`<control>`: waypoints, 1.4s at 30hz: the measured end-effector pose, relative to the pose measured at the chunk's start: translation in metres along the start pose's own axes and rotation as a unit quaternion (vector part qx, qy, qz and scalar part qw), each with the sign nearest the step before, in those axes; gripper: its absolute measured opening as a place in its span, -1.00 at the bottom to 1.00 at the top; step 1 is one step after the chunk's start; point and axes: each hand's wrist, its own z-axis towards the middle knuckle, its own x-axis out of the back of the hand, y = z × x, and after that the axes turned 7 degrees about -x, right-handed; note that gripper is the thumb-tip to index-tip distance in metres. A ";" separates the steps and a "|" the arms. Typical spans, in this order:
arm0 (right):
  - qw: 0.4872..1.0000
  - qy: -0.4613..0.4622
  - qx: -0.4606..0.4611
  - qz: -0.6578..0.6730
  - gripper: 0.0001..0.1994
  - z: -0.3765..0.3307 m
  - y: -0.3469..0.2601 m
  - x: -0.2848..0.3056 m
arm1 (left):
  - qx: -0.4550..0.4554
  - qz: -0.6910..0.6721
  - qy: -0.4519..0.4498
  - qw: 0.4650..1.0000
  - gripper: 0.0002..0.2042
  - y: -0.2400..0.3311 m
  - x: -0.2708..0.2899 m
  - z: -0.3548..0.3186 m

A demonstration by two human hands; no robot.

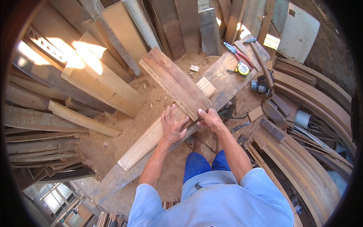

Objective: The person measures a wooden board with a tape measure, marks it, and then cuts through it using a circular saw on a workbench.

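Observation:
A reddish-brown board [172,77] lies crosswise over a long pale timber [143,145], which rests along a worn workbench plank [117,179]. My right hand [211,119] grips the board's near end, thumb on top and the other fingers curled at its edge. Just left of that end, my left hand [174,123] lies with spread fingers on the pale timber, close to the board's edge. The timber's far end shows beyond the board; its middle is hidden under it.
On the plank's far end lie pliers [239,55], a yellow tape measure [242,69] and a hammer [261,56]. A chisel-like tool [241,126] lies on the sawdust-covered ground. Boards lean at the left [102,85] and back; curved planks [302,162] are stacked at the right.

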 end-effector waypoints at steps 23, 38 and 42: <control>0.702 0.491 0.352 -0.378 -0.30 0.019 -0.059 0.164 | -0.006 0.013 0.017 1.000 -0.34 0.000 -0.002 0.001; 0.803 0.070 0.102 -0.583 -0.66 0.150 0.185 0.124 | -0.018 0.019 0.010 1.000 -0.44 -0.002 -0.002 0.008; 0.713 0.036 0.242 -0.657 -0.60 0.264 0.281 0.149 | -0.034 0.023 -0.012 0.999 -0.44 -0.009 -0.008 0.010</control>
